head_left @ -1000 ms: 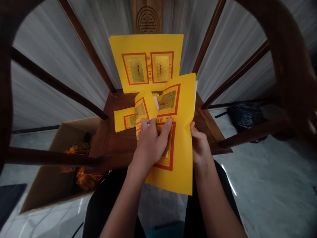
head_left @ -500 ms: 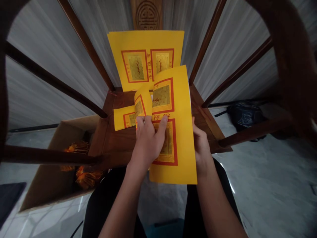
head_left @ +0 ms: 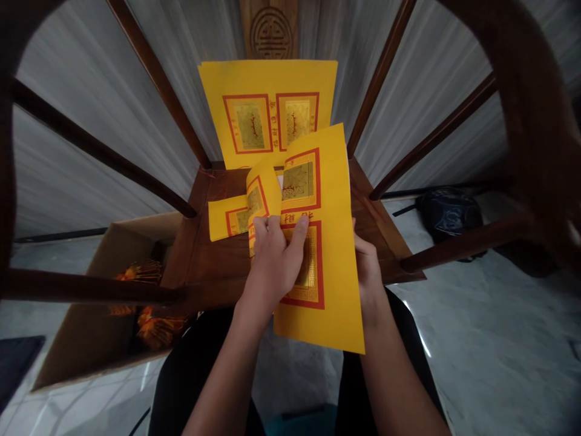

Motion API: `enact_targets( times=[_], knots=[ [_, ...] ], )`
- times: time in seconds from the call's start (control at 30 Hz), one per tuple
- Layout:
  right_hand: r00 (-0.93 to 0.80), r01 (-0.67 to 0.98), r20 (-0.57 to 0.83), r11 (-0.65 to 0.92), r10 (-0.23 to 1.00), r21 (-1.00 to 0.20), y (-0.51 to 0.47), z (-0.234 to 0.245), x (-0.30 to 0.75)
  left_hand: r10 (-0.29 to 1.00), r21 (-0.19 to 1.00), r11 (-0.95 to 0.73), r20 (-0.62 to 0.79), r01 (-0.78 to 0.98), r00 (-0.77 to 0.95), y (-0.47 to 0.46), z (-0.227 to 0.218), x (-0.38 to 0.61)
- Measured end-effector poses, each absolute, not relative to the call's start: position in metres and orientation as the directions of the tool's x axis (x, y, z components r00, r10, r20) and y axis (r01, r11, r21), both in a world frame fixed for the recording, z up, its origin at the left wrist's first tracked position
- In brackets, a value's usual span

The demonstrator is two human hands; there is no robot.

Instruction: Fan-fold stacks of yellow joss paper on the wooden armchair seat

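Observation:
A yellow paper sheet (head_left: 333,266) with red-framed gold prints is held upright over the wooden chair seat (head_left: 213,254). My left hand (head_left: 275,260) lies on its front face and pinches the curled left flap (head_left: 262,197). My right hand (head_left: 367,266) grips the sheet's right edge from behind, its fingers mostly hidden by the paper. Another yellow sheet (head_left: 267,112) leans against the chair back. A smaller folded yellow piece (head_left: 227,218) lies on the seat to the left.
The dark wooden chair's arms and rails (head_left: 100,151) ring the seat. A cardboard box (head_left: 104,303) with orange-gold paper items stands on the floor at left. A dark bag (head_left: 449,212) lies on the grey floor at right.
The held sheet swung from a rightward tilt to nearly upright, then dropped slightly and tilted a little. Both hands kept their hold, and the left flap stays curled.

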State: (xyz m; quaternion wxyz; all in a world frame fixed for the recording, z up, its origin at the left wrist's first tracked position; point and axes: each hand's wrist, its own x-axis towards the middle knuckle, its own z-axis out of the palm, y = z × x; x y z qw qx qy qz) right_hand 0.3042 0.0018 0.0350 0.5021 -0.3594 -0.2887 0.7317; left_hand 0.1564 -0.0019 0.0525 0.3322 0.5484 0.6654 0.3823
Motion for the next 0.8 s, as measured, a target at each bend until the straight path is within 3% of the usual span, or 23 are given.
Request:
enact_targets(
  times=[0.47,0.63,0.8],
  knots=[
    [-0.215,-0.563,-0.241,-0.322,0.946,-0.762,0.0,0.029,0.305,0.99,0.89,0.095,-0.036,0.446,-0.138,0.0,0.047,0.156],
    [-0.093,-0.543,-0.13,-0.16,0.987,-0.824,0.004,0.027,0.308,0.984,0.875,0.102,-0.019,0.472,-0.178,0.002,0.046,0.15],
    [-0.011,-0.34,0.008,0.004,1.0,-0.94,0.007,0.031,0.316,0.977,0.823,0.087,0.041,0.562,-0.211,-0.003,0.05,0.152]
  ],
)
